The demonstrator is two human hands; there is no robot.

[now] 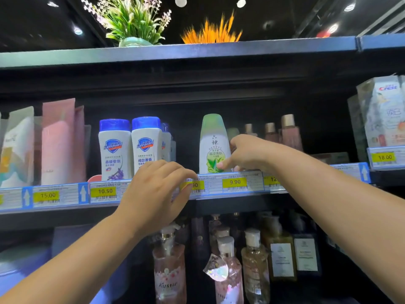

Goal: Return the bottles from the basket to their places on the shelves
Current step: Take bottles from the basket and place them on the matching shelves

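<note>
Centrally, a tall white plastic bottle with a pale green domed cap and a green-leaf label [213, 145] stands upright at the front edge of the middle shelf, in the gap between two blue-capped white Safeguard bottles [129, 148] and a rear row of pink bottles with gold caps [289, 132]. The right hand [245, 153] grips its lower right flank, thumb on the front of the label and fingers passing behind. The left hand [157, 191] holds nothing; its bent fingers rest on the blue price rail with yellow tags [241, 183] just left of the bottle.

Judged from its form, the bottle is stiff-walled, smooth and probably slippery, moderately heavy if full. Its tall, narrow shape makes it prone to tipping. A hold low on the body, as shown, suits sliding it into place; the tapered cap offers poor purchase.

The shelf is a dark metal deck, with open space beside the bottle on its left. Pink and white soft pouches [61, 143] stand at far left, clear boxed Crest packs [381, 115] at far right. Below, clear pump bottles of pink liquid [168, 266] crowd the lower shelf. Above, artificial green and orange plants [133, 20] sit on the top deck under ceiling spotlights. The basket is not in view.
</note>
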